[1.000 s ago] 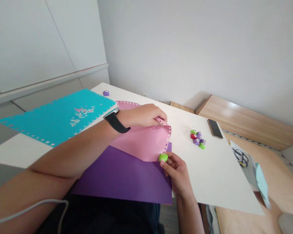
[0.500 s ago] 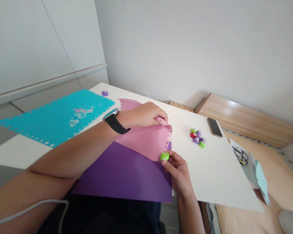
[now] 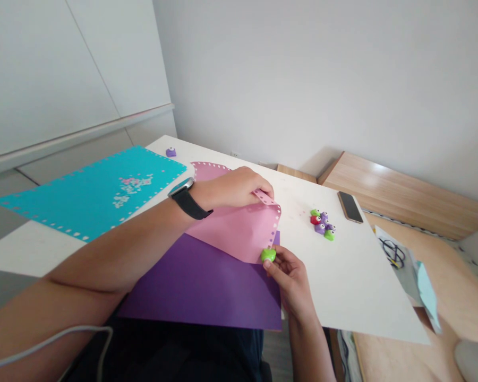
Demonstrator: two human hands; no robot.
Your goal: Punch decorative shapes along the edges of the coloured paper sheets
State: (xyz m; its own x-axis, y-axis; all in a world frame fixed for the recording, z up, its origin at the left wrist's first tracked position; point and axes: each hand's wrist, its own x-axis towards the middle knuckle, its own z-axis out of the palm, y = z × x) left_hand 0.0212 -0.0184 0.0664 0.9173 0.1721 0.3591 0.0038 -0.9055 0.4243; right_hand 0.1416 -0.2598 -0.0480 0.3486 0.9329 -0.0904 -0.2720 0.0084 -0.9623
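Left hand (image 3: pixel 235 188): pinching the punched edge of a pink paper sheet (image 3: pixel 235 231), which curls upward. Right hand (image 3: pixel 289 281): apart from the left, clamped on a green craft punch (image 3: pixel 268 255) at that sheet's lower edge. Beneath both hands: a purple paper sheet (image 3: pixel 195 286). Beyond the left hand: a teal paper sheet (image 3: pixel 87 193), edges punched. Beyond the right hand: a cluster of small craft punches (image 3: pixel 322 224) and a phone (image 3: pixel 349 207).

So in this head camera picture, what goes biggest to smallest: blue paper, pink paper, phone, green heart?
1. Turquoise paper
2. Pink paper
3. Phone
4. Green heart

The pink paper is partly hidden under the left hand, so its place is unsure.
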